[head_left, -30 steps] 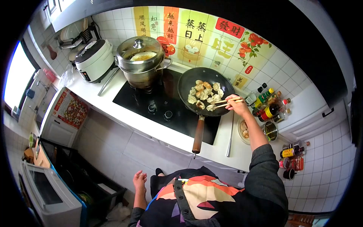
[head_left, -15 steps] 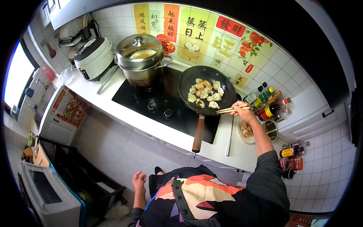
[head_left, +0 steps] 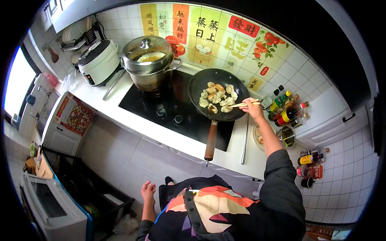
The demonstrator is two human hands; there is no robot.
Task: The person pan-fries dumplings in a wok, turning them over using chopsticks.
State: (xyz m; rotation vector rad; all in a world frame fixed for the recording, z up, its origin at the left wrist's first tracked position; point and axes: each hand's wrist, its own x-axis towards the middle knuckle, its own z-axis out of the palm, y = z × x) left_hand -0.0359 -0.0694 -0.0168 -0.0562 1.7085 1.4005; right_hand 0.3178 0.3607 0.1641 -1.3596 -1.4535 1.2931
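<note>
My right hand [head_left: 253, 108] is closed around a pair of wooden chopsticks [head_left: 240, 105]. Their tips reach over the right side of a black frying pan [head_left: 202, 78], touching or very near a dumpling [head_left: 226, 109] at the edge of the group. Several pale dumplings [head_left: 216, 98], some browned, lie together in the pan. The pan's wooden handle [head_left: 211, 140] points toward me, and neither hand is on it. Down by my side, my left hand [head_left: 148, 193] hangs away from the counter, fingers loosely curled and holding nothing visible.
A lidded steel steamer pot [head_left: 147, 76] stands on the black cooktop [head_left: 150, 108], left of the pan. Beside my right forearm are a plate of food [head_left: 257, 140], a metal bowl [head_left: 286, 134] and several sauce bottles [head_left: 285, 116]. A long metal utensil [head_left: 244, 144] lies on the counter.
My right hand has moved slightly up and left, bringing the chopstick tips from the pan's rim in to the dumpling at the right. My left hand has stayed in place.
</note>
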